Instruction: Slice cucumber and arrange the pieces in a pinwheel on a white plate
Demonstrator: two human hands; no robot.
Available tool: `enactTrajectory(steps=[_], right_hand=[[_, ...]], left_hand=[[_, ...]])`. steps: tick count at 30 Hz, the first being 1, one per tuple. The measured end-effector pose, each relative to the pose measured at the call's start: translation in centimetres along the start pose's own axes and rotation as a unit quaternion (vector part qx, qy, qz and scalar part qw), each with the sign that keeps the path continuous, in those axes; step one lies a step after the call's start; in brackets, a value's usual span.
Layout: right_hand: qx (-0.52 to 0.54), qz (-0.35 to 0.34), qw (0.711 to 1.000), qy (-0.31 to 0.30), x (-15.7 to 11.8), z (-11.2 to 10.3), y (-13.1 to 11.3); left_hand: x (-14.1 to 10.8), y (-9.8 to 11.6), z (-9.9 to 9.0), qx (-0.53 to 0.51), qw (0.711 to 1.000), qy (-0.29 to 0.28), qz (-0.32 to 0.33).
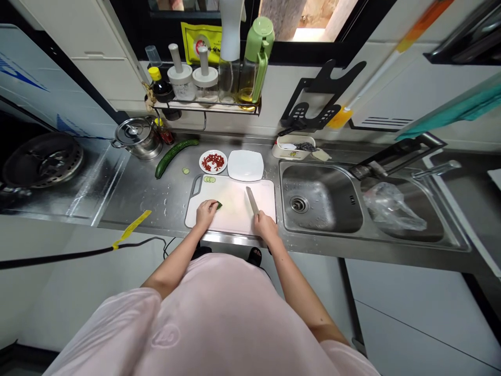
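Observation:
On the left part of the white cutting board (235, 222), my left hand (206, 213) has its fingers closed on a small dark green cucumber piece (219, 204), mostly hidden by the fingers. My right hand (266, 226) grips the handle of a knife (252, 200), whose blade points away from me over the board's right side. Several thin cucumber slices (209, 179) lie at the board's far left corner. Beyond the board stand a round plate (203, 156) with chopped red pieces and a white square plate (246, 165). A whole cucumber (172, 159) rests to the left.
A steel pot (141, 138) and a small red bottle stand at the back left. Loose cucumber slices (186, 171) lie on the steel counter. The sink (321, 219) is right of the board, with a plastic bag (393, 206) in its second basin. A bottle shelf (230, 106) hangs above.

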State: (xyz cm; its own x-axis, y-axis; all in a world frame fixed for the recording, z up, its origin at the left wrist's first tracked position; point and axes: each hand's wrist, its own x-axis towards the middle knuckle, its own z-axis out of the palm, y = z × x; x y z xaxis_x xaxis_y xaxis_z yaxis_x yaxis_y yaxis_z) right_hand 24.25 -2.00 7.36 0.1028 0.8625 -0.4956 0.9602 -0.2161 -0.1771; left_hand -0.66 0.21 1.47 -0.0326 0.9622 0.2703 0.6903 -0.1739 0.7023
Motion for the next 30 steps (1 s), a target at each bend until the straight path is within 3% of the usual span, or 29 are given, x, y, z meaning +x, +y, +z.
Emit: enactTrajectory(steps=[8,14,21,30], right_hand=[[-0.023,-0.024,0.999,0.001,-0.5,-0.7,-0.6],[-0.041,-0.103,0.994,-0.012,-2.6,-0.7,-2.9],[-0.068,-0.158,0.985,-0.012,-3.8,-0.4,-5.4],[-0.072,-0.152,0.985,-0.031,-4.4,-1.0,-6.6]], left_hand=[[-0.3,-0.3,0.1,-0.019,0.996,0.009,0.085],[-0.7,-0.8,0.4,0.001,0.993,0.008,0.117],[-0.8,-0.7,0.5,0.011,0.992,0.003,0.126],[-0.8,-0.1,0.2,0.017,0.994,-0.024,0.102]])
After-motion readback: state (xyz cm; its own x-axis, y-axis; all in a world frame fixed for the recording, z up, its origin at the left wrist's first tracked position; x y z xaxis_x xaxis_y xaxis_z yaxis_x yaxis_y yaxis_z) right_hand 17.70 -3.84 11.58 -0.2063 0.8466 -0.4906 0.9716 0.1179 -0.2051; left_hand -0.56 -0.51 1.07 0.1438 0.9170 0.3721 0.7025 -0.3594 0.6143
